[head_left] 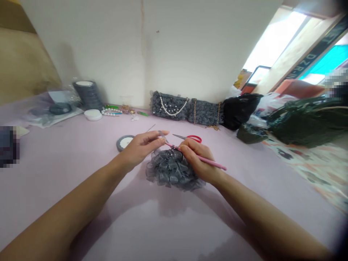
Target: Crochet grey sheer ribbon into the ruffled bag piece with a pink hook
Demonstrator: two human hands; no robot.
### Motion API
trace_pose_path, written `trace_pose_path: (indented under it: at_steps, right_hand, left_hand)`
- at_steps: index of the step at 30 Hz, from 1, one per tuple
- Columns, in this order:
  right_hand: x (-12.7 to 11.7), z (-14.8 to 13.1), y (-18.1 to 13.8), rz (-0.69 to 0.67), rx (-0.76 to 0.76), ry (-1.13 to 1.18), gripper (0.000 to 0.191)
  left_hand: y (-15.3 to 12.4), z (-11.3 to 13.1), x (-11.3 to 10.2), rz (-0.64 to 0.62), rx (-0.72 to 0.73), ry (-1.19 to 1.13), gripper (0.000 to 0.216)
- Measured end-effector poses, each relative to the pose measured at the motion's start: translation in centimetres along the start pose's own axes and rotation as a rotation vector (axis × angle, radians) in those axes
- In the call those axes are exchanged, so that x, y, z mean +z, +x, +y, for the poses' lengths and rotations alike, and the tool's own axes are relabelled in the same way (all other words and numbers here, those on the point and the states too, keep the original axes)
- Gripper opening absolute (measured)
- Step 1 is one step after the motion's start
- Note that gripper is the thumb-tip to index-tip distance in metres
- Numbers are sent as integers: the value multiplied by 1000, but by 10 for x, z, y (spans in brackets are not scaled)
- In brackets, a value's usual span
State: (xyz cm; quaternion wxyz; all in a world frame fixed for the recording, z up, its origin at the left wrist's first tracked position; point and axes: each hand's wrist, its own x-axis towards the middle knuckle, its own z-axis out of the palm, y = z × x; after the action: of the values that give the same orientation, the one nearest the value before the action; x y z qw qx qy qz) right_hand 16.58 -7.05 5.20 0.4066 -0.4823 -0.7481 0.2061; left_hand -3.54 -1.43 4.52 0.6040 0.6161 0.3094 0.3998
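Observation:
My right hand (pixel 198 157) is closed round a pink crochet hook (pixel 210 162), whose tip points left. Grey ribbon loops sit on the hook's shaft. Between the thumb and fingers of my left hand (pixel 144 145), a strand of grey ribbon (pixel 162 135) is pinched close to the hook's tip. Below both hands is a ruffled grey ribbon crochet piece (pixel 174 170), its right part against my right hand. Left of my left hand lies a ribbon spool (pixel 125 143), partly covered by the hand. Red-handled scissors (pixel 194 138) lie just behind my right hand.
Two grey ruffled bags, one with a pearl chain (pixel 170 105) and one with a gold chain (pixel 205 111), lean on the wall. A black plastic bag (pixel 240 108) stands beside them. At back left are stacked ribbon spools (pixel 87 95), a white round container (pixel 92 115) and beads (pixel 111 111).

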Motion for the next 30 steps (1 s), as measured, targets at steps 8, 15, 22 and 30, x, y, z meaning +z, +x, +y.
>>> trace_pose_path:
  at_steps: [8, 15, 22, 30]
  right_hand:
    - [15, 8, -9, 81, -281, -438, 28]
    - [25, 29, -3, 240, -558, -560, 25]
    - [15, 31, 0, 202, -687, -307, 16]
    - [-4, 18, 3, 32, -756, -359, 13]
  left_hand:
    - [-11, -5, 31, 52, 1, -121, 80]
    - [-12, -9, 43, 119, -152, -434, 70]
    - [-10, -5, 28, -8, -167, -398, 67]
    - [-7, 1, 7, -103, -235, -228, 72]
